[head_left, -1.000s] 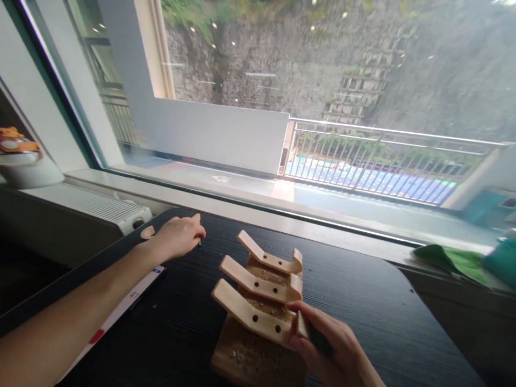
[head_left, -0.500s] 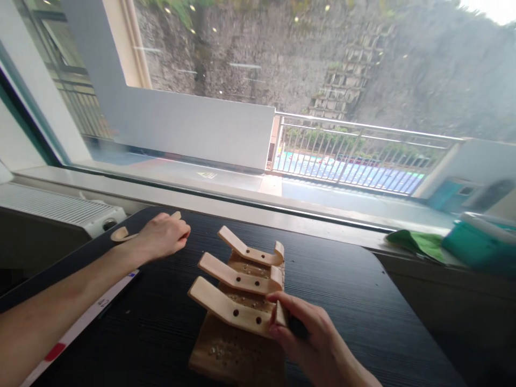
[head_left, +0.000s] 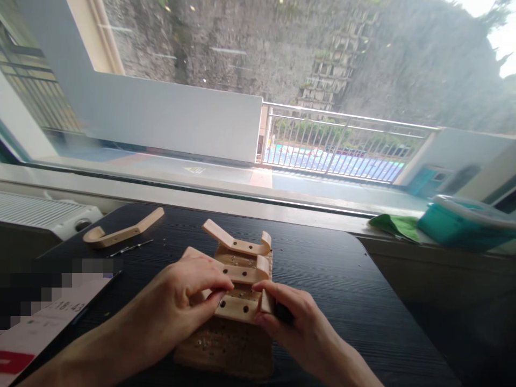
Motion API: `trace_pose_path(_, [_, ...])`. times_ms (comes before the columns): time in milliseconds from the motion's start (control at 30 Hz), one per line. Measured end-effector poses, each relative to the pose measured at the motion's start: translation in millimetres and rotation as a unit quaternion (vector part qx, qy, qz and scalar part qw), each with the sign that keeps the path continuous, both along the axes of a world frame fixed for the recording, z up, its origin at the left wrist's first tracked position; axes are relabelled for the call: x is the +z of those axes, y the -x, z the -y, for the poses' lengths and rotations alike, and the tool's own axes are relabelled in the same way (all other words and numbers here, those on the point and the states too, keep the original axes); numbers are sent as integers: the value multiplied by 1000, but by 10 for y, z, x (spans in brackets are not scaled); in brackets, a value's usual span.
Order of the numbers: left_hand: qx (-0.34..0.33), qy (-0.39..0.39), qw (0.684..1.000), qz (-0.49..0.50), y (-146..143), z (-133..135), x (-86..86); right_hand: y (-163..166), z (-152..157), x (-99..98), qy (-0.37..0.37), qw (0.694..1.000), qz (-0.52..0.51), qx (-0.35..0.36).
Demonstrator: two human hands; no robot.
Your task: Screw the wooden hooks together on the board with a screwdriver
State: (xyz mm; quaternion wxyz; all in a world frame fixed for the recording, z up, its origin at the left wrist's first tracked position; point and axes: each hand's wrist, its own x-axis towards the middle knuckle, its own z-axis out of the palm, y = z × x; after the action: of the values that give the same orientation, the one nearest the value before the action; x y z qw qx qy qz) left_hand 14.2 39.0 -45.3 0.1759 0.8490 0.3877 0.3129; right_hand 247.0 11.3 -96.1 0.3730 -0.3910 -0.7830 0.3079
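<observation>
A wooden board (head_left: pixel 226 346) with three curved wooden hooks lies on the black table (head_left: pixel 342 290). My left hand (head_left: pixel 189 293) is closed in a pinch over the nearest hook (head_left: pixel 236 307), fingertips by its holes. My right hand (head_left: pixel 290 320) grips the upturned end of that same hook and a dark object I cannot make out. The other two hooks (head_left: pixel 237 246) stand free behind. A loose fourth hook (head_left: pixel 121 231) lies at the far left, with thin metal screws or bits (head_left: pixel 131 248) beside it.
A white sheet with red marking (head_left: pixel 44 322) lies at the left front. A radiator (head_left: pixel 40 212) runs along the left under the window sill. A green cloth (head_left: pixel 393 224) and a teal box (head_left: pixel 463 226) rest on the sill at the right.
My left hand left the far-left part of the table and came back to the nearest hook on the board. The loose hook and screws it covered now lie bare. The view turned right.
</observation>
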Motion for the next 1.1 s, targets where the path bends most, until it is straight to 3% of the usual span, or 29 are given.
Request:
trace_pose_path(200, [-3, -159, 984, -74, 41, 25, -199, 8, -1, 23, -1, 1000, 2, 6])
trace_pose_path(733, [42, -218, 975, 0, -26, 175, -287, 9, -1, 4, -17, 1000, -1, 3])
trace_pose_path(1100, [25, -227, 973, -33, -93, 149, -238, 5, 1, 22, -6, 1000, 2, -3])
